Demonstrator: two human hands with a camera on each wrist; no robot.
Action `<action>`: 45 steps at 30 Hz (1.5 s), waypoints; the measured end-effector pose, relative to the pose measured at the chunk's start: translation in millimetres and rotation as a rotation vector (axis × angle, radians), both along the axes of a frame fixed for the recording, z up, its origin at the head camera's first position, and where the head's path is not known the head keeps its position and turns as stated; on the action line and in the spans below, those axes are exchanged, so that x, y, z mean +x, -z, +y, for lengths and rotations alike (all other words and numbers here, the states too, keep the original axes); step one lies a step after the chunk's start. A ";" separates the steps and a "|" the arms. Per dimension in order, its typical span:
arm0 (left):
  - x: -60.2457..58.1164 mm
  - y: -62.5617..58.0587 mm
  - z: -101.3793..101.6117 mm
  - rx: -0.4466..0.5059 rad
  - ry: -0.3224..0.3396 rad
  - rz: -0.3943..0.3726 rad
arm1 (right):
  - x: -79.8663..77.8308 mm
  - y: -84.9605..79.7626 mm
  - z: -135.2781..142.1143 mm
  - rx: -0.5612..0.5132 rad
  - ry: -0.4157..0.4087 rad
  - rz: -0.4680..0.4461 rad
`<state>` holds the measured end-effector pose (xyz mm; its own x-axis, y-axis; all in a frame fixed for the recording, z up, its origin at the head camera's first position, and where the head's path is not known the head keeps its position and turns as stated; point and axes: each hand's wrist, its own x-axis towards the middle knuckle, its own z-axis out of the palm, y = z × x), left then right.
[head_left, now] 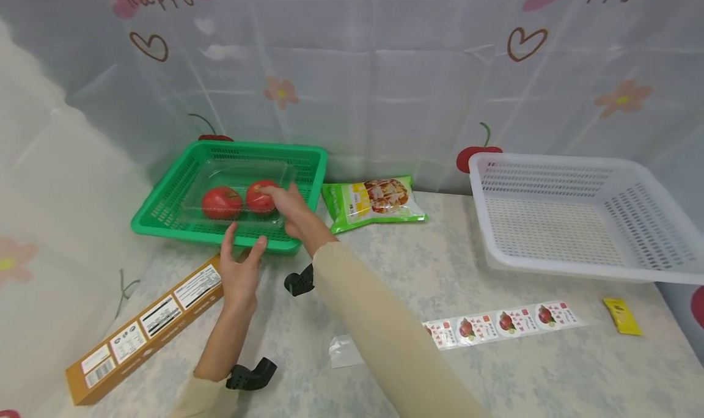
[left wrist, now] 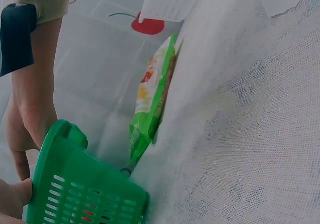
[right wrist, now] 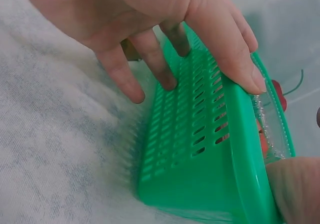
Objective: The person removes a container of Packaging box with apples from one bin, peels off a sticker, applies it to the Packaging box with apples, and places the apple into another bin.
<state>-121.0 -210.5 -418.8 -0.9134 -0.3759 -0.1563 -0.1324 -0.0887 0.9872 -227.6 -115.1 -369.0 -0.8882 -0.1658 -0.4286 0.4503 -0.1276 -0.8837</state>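
Observation:
A green basket (head_left: 144,223) holds a clear plastic box (head_left: 211,172) with two red fruits in it that look like apples. My right hand (head_left: 294,210) reaches over the front right of the basket. Its thumb lies across the right apple (head_left: 254,205), which it grips; other fingers are partly hidden. The left apple (head_left: 220,204) lies beside it, apart from both hands. My left hand (head_left: 240,277) is at the basket's front wall. In the right wrist view the left fingers (right wrist: 132,87) are spread, some touching the green wall and one on the rim.
A long brown carton (head_left: 159,329) lies front left. Right of the basket is a green and white food packet (head_left: 379,201). A strip of fruit stickers (head_left: 506,324) lies nearer me, with a small yellow packet (head_left: 623,316) beyond it. A white basket (head_left: 550,265) stands at right.

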 end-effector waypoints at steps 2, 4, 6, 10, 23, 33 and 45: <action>1.1 -0.5 -0.7 -0.003 0.000 0.003 | -0.4 1.1 -2.6 -0.003 0.001 0.001; 1.7 -0.6 -0.8 -0.005 0.003 0.002 | -0.5 2.2 -4.5 0.002 0.001 -0.006; 2.2 -0.1 -0.5 -0.005 0.008 0.001 | -0.6 3.5 -5.9 0.018 0.000 -0.013; 2.5 1.6 -0.1 -0.006 0.006 0.016 | -0.5 6.0 -8.0 0.050 0.005 -0.004; 5.1 0.1 -2.9 -0.018 0.005 0.038 | 8.2 6.5 -20.4 0.118 0.045 0.049; 3.8 -0.5 -2.5 -0.037 0.009 0.034 | 4.4 11.3 -20.8 0.093 0.030 -0.017; 2.4 5.3 -1.5 -0.051 -0.001 0.044 | 0.0 12.6 -12.1 -0.059 -0.027 -0.097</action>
<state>-118.6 -212.0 -424.1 -0.9187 -0.3829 -0.0970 -0.0892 -0.0380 0.9953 -227.6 -127.2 -381.6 -0.8378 -0.2161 -0.5015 0.5375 -0.1647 -0.8270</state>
